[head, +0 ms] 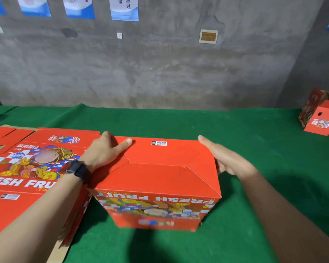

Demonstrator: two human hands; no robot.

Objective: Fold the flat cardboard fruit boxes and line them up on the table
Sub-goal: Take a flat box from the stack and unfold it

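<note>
Pressing side edges of the upturned fruit box [160,179], left hand [103,150] and right hand [224,158] lie straight-fingered; green tablecloth [264,149] spreads rightward.

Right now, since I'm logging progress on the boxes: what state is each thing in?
Middle box: folded up, upside down, bottom closed.
Flat boxes: unfolded, lying flat at left.
Finished boxes: folded, standing at the far right.
Left hand: straight fingers pressing the middle box's upturned bottom.
Right hand: open, flat against its right side.

Sitting on the surface [179,122]: one upturned box [156,179]; at least two finished boxes [319,120]; flat boxes [27,160], count unclear.
</note>
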